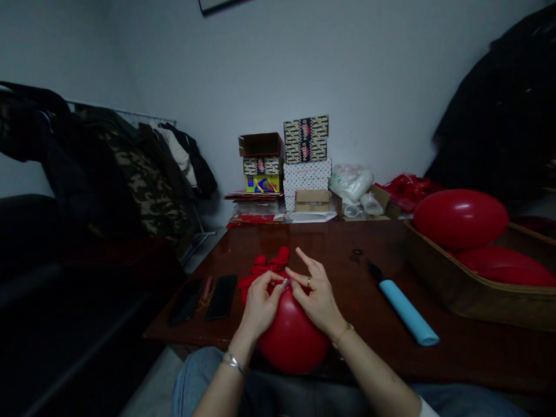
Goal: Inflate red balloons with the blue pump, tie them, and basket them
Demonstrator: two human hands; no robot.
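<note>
Pinching the neck of an inflated red balloon [295, 341] at the lower centre of the frame, the left hand [263, 301] and right hand [320, 298] meet at its top, the grip of each closed between thumb and forefinger. Other fingers of the right hand fan upward. Fingertips cover most of the neck, so whether it is knotted is hard to tell. The balloon sits at the near edge of the brown tabletop [334, 240], above denim-clad legs [197, 376].

Toward the lower left, two dark smartphones [221, 297] lie side by side, a slim reddish item [207, 288] between them. Toward the lower right, a light blue balloon pump [408, 313] lies aslant, black nozzle pointing up and left. At the right edge, a wicker basket [469, 295] holds two more inflated balloons [460, 219]. Just beyond the hands, deflated red balloons [260, 268] lie heaped.

Farther back, patterned cartons [306, 139] stand stacked at upper centre, beside clear plastic bags [351, 180]. A camouflage jacket [143, 185] hangs at left, before a pale wall [369, 75].
</note>
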